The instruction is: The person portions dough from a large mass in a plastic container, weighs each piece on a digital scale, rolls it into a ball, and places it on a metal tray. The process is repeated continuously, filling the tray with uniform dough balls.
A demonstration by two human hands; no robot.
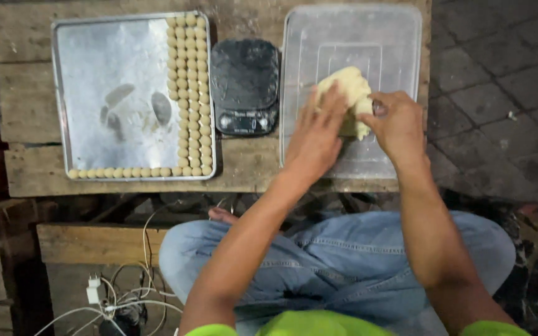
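Hands first: our left hand (pixel 314 138) lies flat, fingers spread, against the pale yellow lump of soft dough (pixel 347 93), while our right hand (pixel 397 124) curls around its other side, pinching at it. The dough sits inside the clear rectangular plastic tub (pixel 350 28). Just beside the tub stands a small black kitchen scale (pixel 245 84). Further left, the shiny rectangular metal tray (pixel 116 62) carries small round dough balls (pixel 193 93) in four columns down one side and one bottom row; we judge most of it unfilled, with much dough left.
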